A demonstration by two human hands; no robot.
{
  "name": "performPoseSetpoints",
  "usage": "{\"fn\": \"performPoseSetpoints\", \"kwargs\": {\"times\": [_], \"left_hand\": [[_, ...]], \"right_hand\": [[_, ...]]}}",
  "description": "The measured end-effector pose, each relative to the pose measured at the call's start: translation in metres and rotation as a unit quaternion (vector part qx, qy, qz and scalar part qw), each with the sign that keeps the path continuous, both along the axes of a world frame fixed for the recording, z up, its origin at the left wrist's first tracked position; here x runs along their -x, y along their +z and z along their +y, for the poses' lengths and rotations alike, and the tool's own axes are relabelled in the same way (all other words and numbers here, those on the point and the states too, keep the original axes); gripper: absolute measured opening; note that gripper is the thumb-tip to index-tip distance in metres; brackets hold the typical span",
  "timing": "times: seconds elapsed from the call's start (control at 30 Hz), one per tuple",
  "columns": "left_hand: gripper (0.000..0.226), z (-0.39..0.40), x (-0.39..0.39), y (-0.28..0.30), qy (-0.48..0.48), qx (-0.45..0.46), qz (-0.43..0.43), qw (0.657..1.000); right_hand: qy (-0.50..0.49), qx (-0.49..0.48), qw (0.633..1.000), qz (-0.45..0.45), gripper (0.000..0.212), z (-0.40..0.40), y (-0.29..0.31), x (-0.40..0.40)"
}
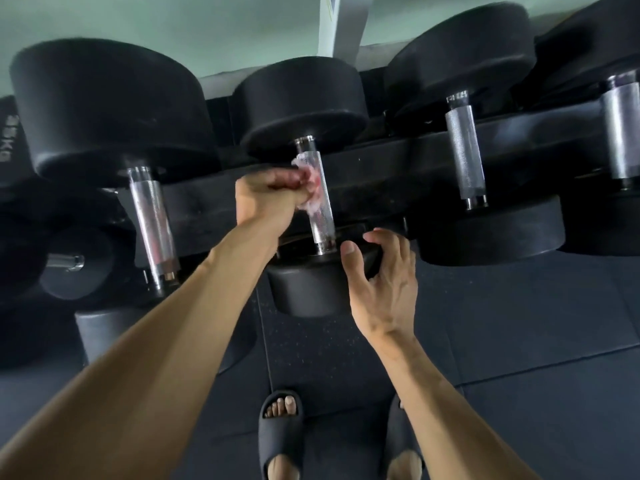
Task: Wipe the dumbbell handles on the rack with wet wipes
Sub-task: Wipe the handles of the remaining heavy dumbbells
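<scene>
Both forearms (194,327) are bare, with no sleeves showing. The feet wear dark open-toed slides (280,424), each with one broad strap. Toes show at the front.

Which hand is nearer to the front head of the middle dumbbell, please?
The right hand: its thumb and fingers rest on the front head. The left hand is higher up, pressing a wipe against the handle.

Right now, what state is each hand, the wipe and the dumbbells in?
Left hand: grips the crumpled white wet wipe, pressed against the middle knurled steel handle.
Right hand: fingers spread, resting on the middle dumbbell's near black head.
Neighbouring dumbbell handles: racked, untouched.
</scene>
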State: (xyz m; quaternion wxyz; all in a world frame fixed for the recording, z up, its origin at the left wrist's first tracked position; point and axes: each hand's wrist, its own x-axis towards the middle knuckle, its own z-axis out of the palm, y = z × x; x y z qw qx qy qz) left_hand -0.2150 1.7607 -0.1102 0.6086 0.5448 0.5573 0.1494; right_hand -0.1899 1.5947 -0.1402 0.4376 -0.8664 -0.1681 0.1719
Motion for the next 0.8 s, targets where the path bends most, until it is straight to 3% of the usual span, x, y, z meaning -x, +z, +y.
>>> {"fn": "performPoseSetpoints", "kwargs": {"times": [0.1, 0.27, 0.5, 0.67, 0.73, 0.8], "left_hand": [[0.017, -0.008, 0.016, -0.002, -0.049, 0.018, 0.052, 0.997], [0.018, 0.011, -0.010, -0.001, 0.052, 0.000, -0.013, 0.999], [0.020, -0.003, 0.021, -0.007, -0.060, 0.065, 0.020, 0.996], [0.022, 0.017, -0.001, -0.006, 0.007, 0.040, -0.047, 0.998], [0.030, 0.015, 0.006, -0.008, -0.028, 0.081, -0.031, 0.996], [0.035, 0.002, 0.022, -0.006, -0.132, 0.100, 0.053, 0.985]], "right_hand": [[0.002, -0.006, 1.000, -0.001, 0.064, -0.001, 0.000, -0.001], [0.001, -0.010, 1.000, -0.004, 0.064, 0.000, -0.003, -0.001], [-0.005, -0.015, 1.000, -0.021, 0.059, -0.001, -0.004, -0.001], [-0.010, -0.018, 1.000, -0.018, 0.059, 0.000, -0.005, 0.000], [-0.012, -0.018, 1.000, -0.016, 0.059, 0.000, -0.005, 0.000], [-0.012, -0.017, 1.000, -0.024, 0.058, 0.000, -0.004, 0.000]]}}
